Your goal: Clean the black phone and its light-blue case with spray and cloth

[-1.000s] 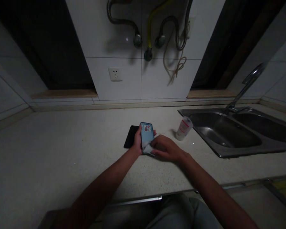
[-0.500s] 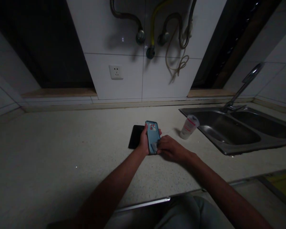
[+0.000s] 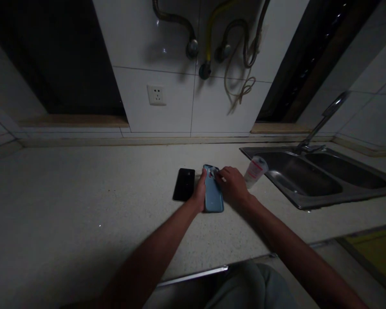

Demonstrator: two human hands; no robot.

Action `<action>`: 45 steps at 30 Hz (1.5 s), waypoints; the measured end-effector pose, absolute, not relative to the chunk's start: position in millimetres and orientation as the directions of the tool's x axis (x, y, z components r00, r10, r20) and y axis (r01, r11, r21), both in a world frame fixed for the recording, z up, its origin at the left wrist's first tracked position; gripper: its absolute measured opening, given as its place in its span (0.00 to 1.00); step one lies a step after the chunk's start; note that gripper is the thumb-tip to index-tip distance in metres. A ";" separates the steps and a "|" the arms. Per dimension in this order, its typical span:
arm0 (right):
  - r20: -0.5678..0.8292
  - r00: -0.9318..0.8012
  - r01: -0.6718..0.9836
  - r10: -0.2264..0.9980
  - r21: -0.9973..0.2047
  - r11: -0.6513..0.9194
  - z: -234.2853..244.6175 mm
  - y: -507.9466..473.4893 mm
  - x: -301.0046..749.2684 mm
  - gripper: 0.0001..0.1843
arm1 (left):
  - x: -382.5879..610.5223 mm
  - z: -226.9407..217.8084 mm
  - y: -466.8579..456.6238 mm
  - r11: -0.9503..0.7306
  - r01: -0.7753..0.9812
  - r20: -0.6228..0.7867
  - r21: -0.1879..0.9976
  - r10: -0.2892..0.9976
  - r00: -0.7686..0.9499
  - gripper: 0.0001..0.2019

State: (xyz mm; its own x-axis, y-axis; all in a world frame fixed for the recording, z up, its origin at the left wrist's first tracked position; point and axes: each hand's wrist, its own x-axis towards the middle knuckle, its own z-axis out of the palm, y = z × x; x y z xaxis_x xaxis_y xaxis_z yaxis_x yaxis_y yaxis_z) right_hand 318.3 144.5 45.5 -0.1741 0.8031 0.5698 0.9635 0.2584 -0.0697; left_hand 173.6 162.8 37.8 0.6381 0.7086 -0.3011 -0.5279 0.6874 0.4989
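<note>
A blue phone case [image 3: 214, 198] is held over the counter with its inner side up, its camera cutouts at the far end. My left hand [image 3: 199, 192] is closed around the case's left edge, thumb along the side. Bent over the far right part of the case is my right hand [image 3: 232, 182]. Its fingers pinch a small whitish piece, like a tissue [image 3: 213, 170], against the area by the cutouts; most of that piece is hidden. A black phone [image 3: 184, 184] lies flat on the counter just left of my left hand.
A translucent plastic cup [image 3: 255, 169] with red print stands right of my right hand, near the double steel sink [image 3: 297, 201] and its faucet [image 3: 321, 122]. Hoses and valves [image 3: 192, 48] hang on the tiled wall above a socket [image 3: 156, 95]. The counter's front edge [image 3: 193, 276] is close to my body.
My right hand has moved from the near end of the phone case up to its camera cutouts. The left hand and case have shifted slightly right, uncovering more of the black phone.
</note>
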 end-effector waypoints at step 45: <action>0.309 -0.410 0.901 0.858 -0.011 0.434 79.6 135.3 324.7 0.07 | 170.6 40.7 175.7 0.708 -0.508 -0.298 0.490 0.684 0.666 0.37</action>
State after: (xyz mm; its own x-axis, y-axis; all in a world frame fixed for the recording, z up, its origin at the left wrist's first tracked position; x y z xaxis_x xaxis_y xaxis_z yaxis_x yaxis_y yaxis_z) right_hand 324.7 135.3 79.6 -0.4099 0.8581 0.3092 0.9007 0.4343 -0.0115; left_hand 170.6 175.7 40.7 0.6660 0.6839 -0.2980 -0.5081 0.7083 0.4900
